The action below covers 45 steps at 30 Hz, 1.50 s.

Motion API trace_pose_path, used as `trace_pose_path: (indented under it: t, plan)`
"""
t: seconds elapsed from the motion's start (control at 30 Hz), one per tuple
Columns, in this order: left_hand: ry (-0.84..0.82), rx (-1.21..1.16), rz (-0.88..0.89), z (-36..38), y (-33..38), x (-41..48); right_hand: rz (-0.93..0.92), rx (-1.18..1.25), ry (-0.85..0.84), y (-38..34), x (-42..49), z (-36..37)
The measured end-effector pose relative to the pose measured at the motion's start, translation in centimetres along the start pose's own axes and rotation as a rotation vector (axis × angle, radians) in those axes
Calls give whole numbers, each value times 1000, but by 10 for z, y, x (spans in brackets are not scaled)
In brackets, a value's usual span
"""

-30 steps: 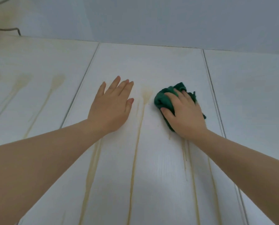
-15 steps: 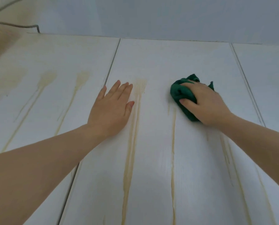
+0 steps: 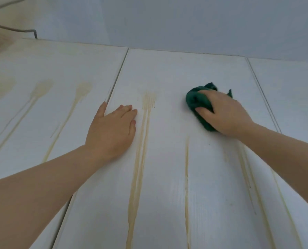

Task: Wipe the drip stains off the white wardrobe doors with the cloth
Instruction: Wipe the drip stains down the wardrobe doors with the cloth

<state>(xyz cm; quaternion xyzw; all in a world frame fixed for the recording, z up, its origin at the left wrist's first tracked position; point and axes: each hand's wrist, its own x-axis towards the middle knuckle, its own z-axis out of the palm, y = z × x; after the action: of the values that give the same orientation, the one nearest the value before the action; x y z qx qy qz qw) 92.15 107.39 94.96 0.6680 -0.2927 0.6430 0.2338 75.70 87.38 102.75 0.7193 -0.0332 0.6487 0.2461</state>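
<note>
Closest to me, both forearms reach up the middle door (image 3: 164, 72). Three sets of marks run lengthwise toward me here: a broad double drip stain (image 3: 137, 168), a thin streak (image 3: 186, 177) and fainter trails (image 3: 246, 168) under the right wrist.

Further up, my left hand (image 3: 112, 130) lies flat on the door. Its fingers (image 3: 126, 109) are straight and together, holding nothing, just beside the broad stain's left edge.

Across from it, the right hand (image 3: 226, 114) presses the green cloth (image 3: 197, 101) against the door. The fingers (image 3: 206, 91) curl over the bunched fabric and the thumb pinches it from below.

Here's what matters: the thin streak starts just below the cloth, and the broad stain's head lies to the cloth's left, between my two hands. The right hand is the nearer to the streak, so I'd judge a pull straight back along its length comes next.

The left door (image 3: 42, 65) carries more untouched runs (image 3: 67, 119), so plenty is left. The right door (image 3: 293, 87) looks paler. Beyond the door tops sit a grey wall (image 3: 185, 24) and a cable (image 3: 11, 29).
</note>
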Motion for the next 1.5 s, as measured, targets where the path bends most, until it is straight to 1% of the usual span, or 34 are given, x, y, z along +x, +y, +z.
trace_pose_path:
  t: [0.07, 0.1, 0.13, 0.17, 0.27, 0.3, 0.37, 0.4, 0.43, 0.47, 0.53, 0.6, 0.67, 0.7, 0.73, 0.83, 0.87, 0.9, 0.93, 0.97, 1.03, 1.07, 1.1, 1.13, 1.2, 1.23, 1.27, 1.3, 1.37, 1.4, 1.43, 1.47, 1.5]
  plan:
    - [11, -12, -20, 2, 4, 0, 371, 28, 164, 10, 14, -1]
    - [19, -17, -27, 3, 6, 0, 478, 28, 204, 1, 19, 5]
    - [27, -27, -32, 6, 7, 1, 484, 28, 204, -15, 22, 13]
    - [37, -42, -34, 7, 6, 2, 393, 37, 181, -36, 23, 22]
    - [108, -99, -29, 8, 1, 1, -53, 79, 84, -100, 8, 48]
    - [129, -119, -21, 7, -1, 0, -142, 86, 50, -112, 2, 51]
    - [126, -124, -19, 7, -1, -1, -211, 82, 58, -102, 7, 45]
    - [114, -125, -32, 7, -2, -1, -203, 60, 93, -88, 14, 39]
    - [104, -131, -46, 7, -3, -1, -140, 50, 124, -68, 23, 33]
    - [99, -138, -53, 7, -2, -1, -16, 40, 161, -45, 33, 26]
    - [90, -148, -49, 6, -3, -2, 287, -13, 223, -1, 38, 14]
    - [56, -167, -28, 6, -3, 0, 525, -59, 209, 22, 33, 4]
    - [14, -209, -9, 6, -12, 0, 615, -17, 192, 8, 39, 7]
    - [-17, -230, 10, 6, -15, 1, 589, 16, 192, -9, 43, 9]
    - [-48, -236, 30, 7, -19, 1, 487, 51, 192, -32, 44, 14]
    - [-88, -163, 81, 9, -27, -1, -40, 110, 102, -94, 32, 39]
    - [-86, -127, 91, 9, -26, -2, -163, 120, 60, -104, 29, 41]
    - [-89, -89, 95, 9, -24, -3, -225, 121, 21, -103, 30, 38]
    - [-93, -48, 95, 9, -23, -4, -211, 114, -9, -95, 38, 33]
    - [-92, -16, 89, 9, -22, -6, -130, 117, -15, -84, 48, 28]
    - [-76, 10, 82, 11, -21, -7, 139, 95, 69, -67, 69, 23]
    - [-67, 2, 77, 11, -21, -8, 223, 49, 102, -70, 73, 26]
    - [-57, -12, 71, 12, -21, -9, 212, 12, 114, -79, 72, 32]
    - [-41, -24, 61, 12, -21, -11, 120, 18, 106, -91, 67, 39]
    - [-2, -14, 14, 13, -21, -12, -160, 94, 11, -112, 48, 49]
    - [3, 6, -17, 12, -21, -14, -261, 111, -23, -115, 40, 49]
    - [-3, 22, -45, 12, -20, -15, -292, 110, -36, -109, 42, 46]
    - [-15, 34, -61, 12, -19, -16, -227, 111, -21, -101, 51, 42]
    - [-33, 31, -73, 11, -18, -16, 24, 124, 36, -91, 68, 37]
    - [-35, 16, -71, 11, -19, -15, 96, 123, 61, -94, 70, 38]
    - [-39, -6, -66, 11, -21, -15, 74, 117, 55, -101, 66, 39]
    - [-42, -31, -59, 11, -21, -14, -30, 128, 38, -109, 56, 40]
    - [-34, -59, -52, 11, -22, -14, -186, 136, 15, -113, 43, 42]
